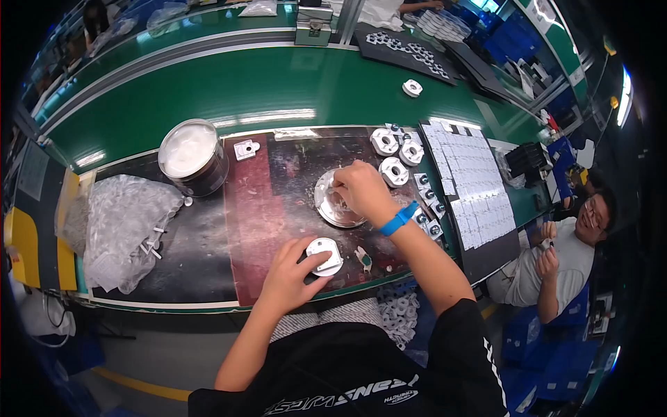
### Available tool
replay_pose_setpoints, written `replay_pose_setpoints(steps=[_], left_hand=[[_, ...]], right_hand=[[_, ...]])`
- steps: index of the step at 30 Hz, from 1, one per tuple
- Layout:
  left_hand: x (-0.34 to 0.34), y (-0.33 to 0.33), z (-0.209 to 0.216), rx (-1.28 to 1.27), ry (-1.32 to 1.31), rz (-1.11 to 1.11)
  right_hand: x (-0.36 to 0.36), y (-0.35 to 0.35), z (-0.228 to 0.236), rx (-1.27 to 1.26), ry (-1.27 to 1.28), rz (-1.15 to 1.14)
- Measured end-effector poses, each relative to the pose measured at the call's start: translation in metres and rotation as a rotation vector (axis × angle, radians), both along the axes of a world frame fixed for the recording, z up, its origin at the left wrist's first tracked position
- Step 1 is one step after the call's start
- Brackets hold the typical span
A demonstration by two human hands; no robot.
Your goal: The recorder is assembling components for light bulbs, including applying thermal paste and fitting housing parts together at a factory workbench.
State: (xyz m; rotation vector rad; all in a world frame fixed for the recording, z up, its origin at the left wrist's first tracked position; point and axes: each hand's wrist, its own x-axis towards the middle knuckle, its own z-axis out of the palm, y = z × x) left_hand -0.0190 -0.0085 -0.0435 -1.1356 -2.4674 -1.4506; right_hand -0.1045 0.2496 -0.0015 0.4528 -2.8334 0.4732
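My left hand (pixel 288 273) grips a round white plastic housing (pixel 324 253) by its edge near the bench's front. Over a shallow round dish (pixel 322 203) with whitish residue, my right hand (pixel 365 189) reaches in with its fingers pinched together. Whatever those fingertips hold is hidden by the hand. A blue band (pixel 398 219) circles my right wrist. Beside the housing lies a small scrap smeared with white and green (pixel 363 258). Several white ring-shaped housings (pixel 394 172) stand to the right of the dish, with small white parts bearing dark round pieces (pixel 427 194) next to them.
A large open tin of white paste (pixel 191 149) and a clear bag of white parts (pixel 128 226) occupy the left. A small white bracket (pixel 246 149) lies behind. On the right, a dark board carries rows of white pieces (pixel 479 194). A co-worker (pixel 556 257) sits beyond it.
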Motion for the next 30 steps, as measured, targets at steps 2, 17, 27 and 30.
replay_pose_setpoints(steps=[2, 17, 27, 30], left_hand=[[0.001, -0.001, 0.0, -0.002, -0.001, 0.003], [0.0, -0.001, -0.001, -0.015, -0.014, 0.003], [0.0, -0.001, 0.002, -0.086, 0.032, -0.008], [0.002, -0.001, 0.003, -0.046, 0.033, -0.023]], right_hand=[[0.0, 0.0, 0.004, 0.068, 0.006, 0.01], [0.006, 0.006, 0.007, 0.079, -0.011, 0.05], [0.025, 0.003, 0.02, -0.42, -0.201, -0.097], [0.055, 0.001, 0.021, -1.193, -0.485, -0.117]])
